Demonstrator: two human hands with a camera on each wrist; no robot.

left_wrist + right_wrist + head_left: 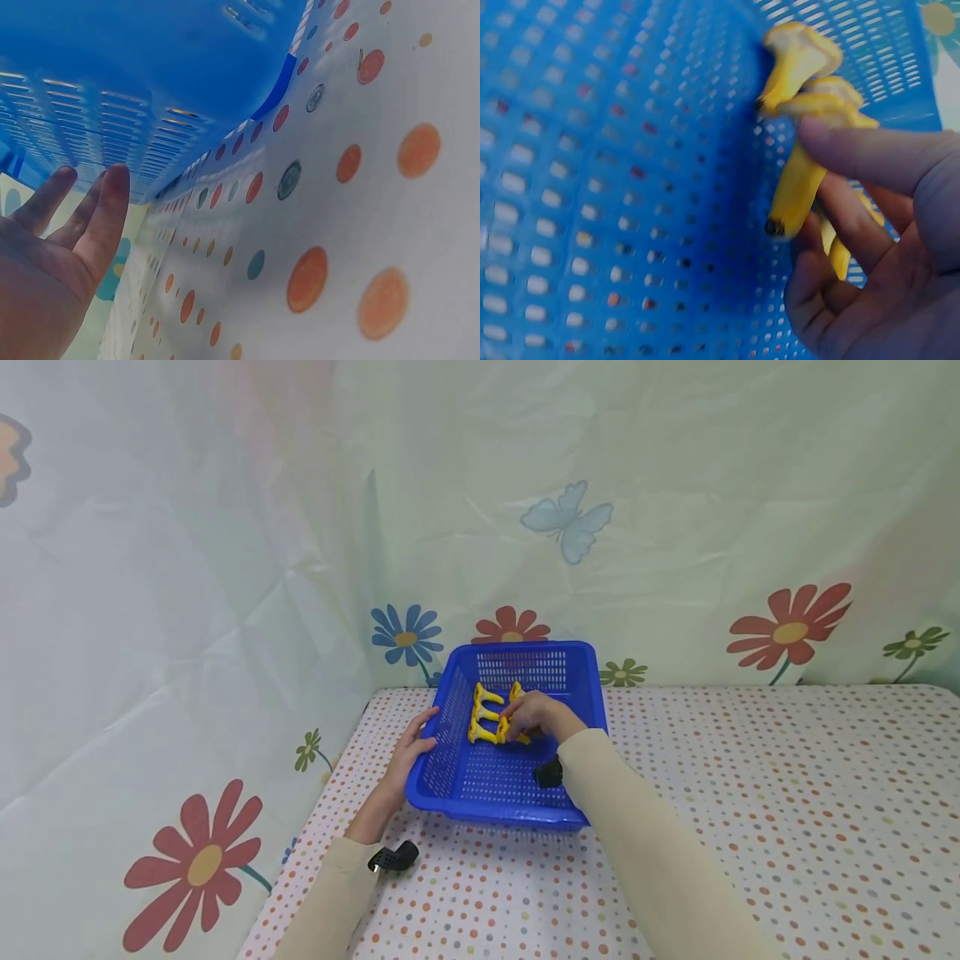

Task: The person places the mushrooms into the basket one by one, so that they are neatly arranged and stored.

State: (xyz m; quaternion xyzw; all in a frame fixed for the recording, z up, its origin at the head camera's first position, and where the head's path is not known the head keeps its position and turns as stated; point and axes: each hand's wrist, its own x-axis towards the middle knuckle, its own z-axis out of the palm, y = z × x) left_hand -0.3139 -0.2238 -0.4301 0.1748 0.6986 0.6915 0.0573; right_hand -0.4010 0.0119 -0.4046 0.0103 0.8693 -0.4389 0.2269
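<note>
My right hand (531, 713) is inside the blue plastic basket (510, 815) and pinches a yellow mushroom (799, 184) between thumb and fingers. Its stalk, dark at the tip, points down toward the slotted floor in the right wrist view. More yellow mushrooms lie along the basket's left side, among them one (483, 733) near the wall and another (801, 61) just beyond the held one. Part of the group is hidden behind my right hand. At the basket's left side, my left hand (56, 262) reaches up with straight fingers against the slotted wall.
The basket stands on a table covered with a polka-dot cloth (720, 793). Behind and to the left hangs a pale sheet (660, 527) printed with flowers and a butterfly. A black wrist camera (394, 857) sits on my left forearm.
</note>
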